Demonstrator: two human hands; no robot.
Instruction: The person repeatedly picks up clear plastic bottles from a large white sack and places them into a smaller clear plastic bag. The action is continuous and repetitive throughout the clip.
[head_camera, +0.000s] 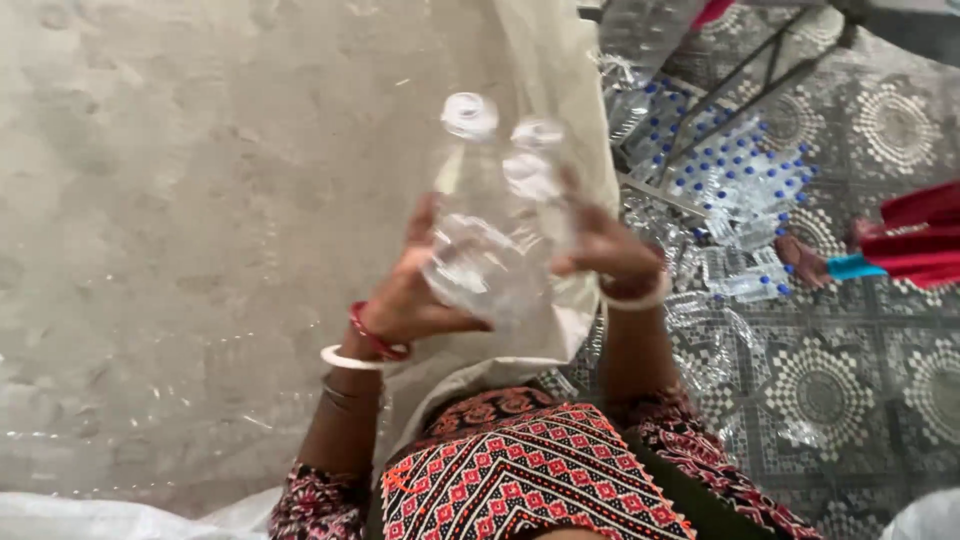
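While a patterned red garment (530, 480) fills the near edge, the left hand (405, 295) and right hand (610, 250) rise above it, each curled around the lower part of a clear plastic bottle (480, 230), pressing two such bottles together between them with caps pointing away. Behind them hangs a white sack (545, 60). Farther right, a heap of blue-capped bottles (730, 170) lies on the tiled floor (850, 380), near another person's foot (805, 262).

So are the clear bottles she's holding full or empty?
Empty, it seems: the clear bottles between the left hand and right hand show no liquid; blur prevents certainty.
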